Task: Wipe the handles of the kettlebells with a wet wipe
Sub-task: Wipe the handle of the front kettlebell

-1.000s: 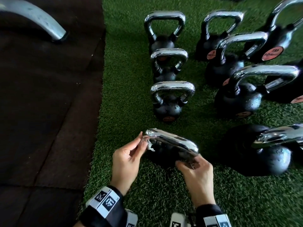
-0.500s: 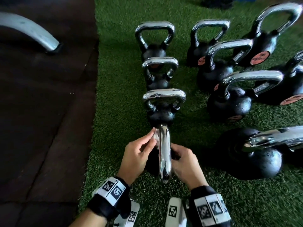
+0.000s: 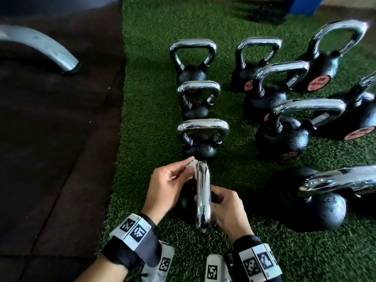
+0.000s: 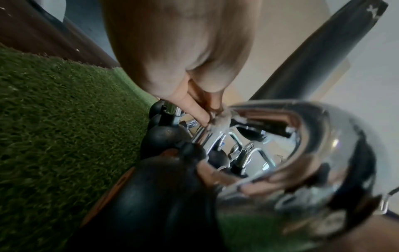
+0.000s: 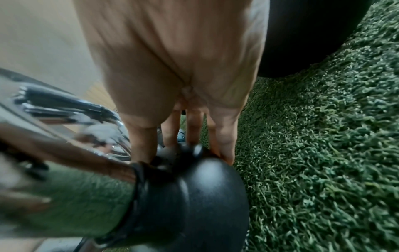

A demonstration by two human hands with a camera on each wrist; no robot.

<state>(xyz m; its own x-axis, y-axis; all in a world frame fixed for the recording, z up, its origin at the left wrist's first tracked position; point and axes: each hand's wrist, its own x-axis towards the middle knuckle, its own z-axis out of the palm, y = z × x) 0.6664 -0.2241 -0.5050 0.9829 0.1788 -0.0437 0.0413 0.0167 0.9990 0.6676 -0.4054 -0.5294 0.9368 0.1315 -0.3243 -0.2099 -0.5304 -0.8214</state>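
A small black kettlebell (image 3: 184, 202) stands on green turf, its chrome handle (image 3: 203, 196) running edge-on toward me. My left hand (image 3: 190, 167) pinches a small white wet wipe (image 3: 192, 169) against the far end of that handle. The left wrist view shows the fingertips (image 4: 200, 117) pressing the wipe (image 4: 220, 119) onto the chrome handle (image 4: 323, 136). From the right, my right hand (image 3: 215, 197) grips the kettlebell below the handle. In the right wrist view its fingers (image 5: 224, 150) curl over the black body (image 5: 194, 196).
Three small kettlebells (image 3: 201, 127) stand in a column just beyond. Several larger ones (image 3: 284, 135) stand to the right, and a big one (image 3: 313, 200) is close to my right hand. Dark rubber flooring (image 3: 50, 139) with a grey metal leg (image 3: 40, 45) lies to the left.
The kettlebell has been turned, so its handle went from lying crosswise to pointing toward me. The left hand with the wipe stayed at the handle's end; the right hand shifted with the body.
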